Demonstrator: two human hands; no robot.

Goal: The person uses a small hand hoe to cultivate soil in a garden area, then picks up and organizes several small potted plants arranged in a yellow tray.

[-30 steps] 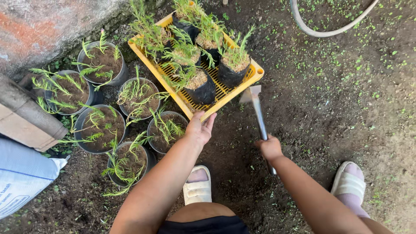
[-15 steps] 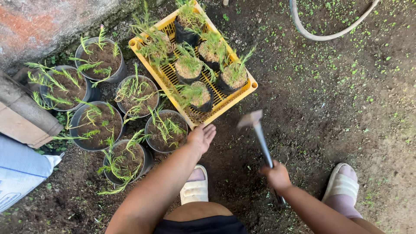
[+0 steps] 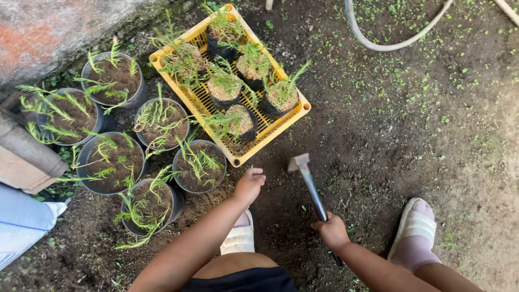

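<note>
While its flat metal blade points away from the person over dark bare soil, the small hand hoe sits in the right hand, whose fingers wrap tightly round the lower part of the dark handle. Up and to the left of that hand, beyond the blade, stands a yellow crate holding several black grow bags with thin green seedlings. The left hand hangs loosely curled and holds nothing, just short of the crate's near corner, level with the blade and apart from it. Just left of this hand sits a round grey pot of seedlings, with more such pots beyond it. Below the hands, two feet in pale slippers rest on the soil. Far above the right hand curves a pale hose.
</note>
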